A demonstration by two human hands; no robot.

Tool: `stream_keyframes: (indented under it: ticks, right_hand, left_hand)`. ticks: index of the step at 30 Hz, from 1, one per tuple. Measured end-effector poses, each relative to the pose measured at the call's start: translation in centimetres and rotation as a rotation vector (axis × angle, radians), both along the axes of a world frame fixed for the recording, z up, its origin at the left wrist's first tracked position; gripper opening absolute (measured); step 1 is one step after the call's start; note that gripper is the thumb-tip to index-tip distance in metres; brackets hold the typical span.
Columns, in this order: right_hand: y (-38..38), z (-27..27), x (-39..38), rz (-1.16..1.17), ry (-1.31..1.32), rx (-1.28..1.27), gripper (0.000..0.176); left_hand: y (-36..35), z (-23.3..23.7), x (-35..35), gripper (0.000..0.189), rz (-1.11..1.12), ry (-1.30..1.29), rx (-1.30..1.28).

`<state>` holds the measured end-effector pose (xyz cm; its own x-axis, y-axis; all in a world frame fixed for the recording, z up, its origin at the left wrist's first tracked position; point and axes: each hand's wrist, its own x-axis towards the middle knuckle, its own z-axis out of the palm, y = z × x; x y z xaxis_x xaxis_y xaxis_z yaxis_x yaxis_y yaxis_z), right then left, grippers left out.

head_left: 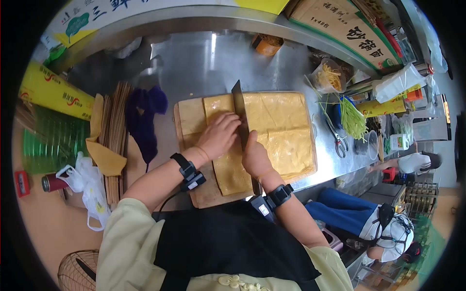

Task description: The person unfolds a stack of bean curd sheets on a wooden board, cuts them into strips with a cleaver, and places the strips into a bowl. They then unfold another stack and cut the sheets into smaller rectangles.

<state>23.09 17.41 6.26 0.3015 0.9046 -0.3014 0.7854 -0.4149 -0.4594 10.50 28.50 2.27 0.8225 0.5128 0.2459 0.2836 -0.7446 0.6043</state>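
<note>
Yellow tofu-like sheets [286,114] lie flat on a wooden cutting board [189,114] in the middle of the steel counter. A long knife [240,104] stands on edge across the sheets, its blade running away from the body. My right hand [257,156] is wrapped round the knife near its lower end; the handle is mostly hidden. Just left of the blade, my left hand [221,135] presses on the sheets, its fingers bent and close together against the blade's side.
Scissors [340,144], green shredded vegetables [353,119] and a bowl of yellow strips [330,77] sit at the right. A purple cloth [144,116], wooden sticks [114,140] and a white plastic bag [94,191] are at the left. Two other people [383,228] [415,162] are at the right.
</note>
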Motion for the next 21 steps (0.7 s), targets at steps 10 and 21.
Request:
stream_keyframes:
  ticks: [10, 21]
  right_hand:
    - [-1.0, 1.9, 0.0, -0.054, 0.107, -0.108, 0.034]
    - [-2.1, 1.7, -0.5, -0.068, 0.101, -0.040, 0.031]
  left_hand:
    - [-2.6, -1.5, -0.9, 0.072, 0.071, 0.139, 0.106]
    - [-2.4, -1.2, -0.6, 0.066, 0.055, 0.259, 0.116]
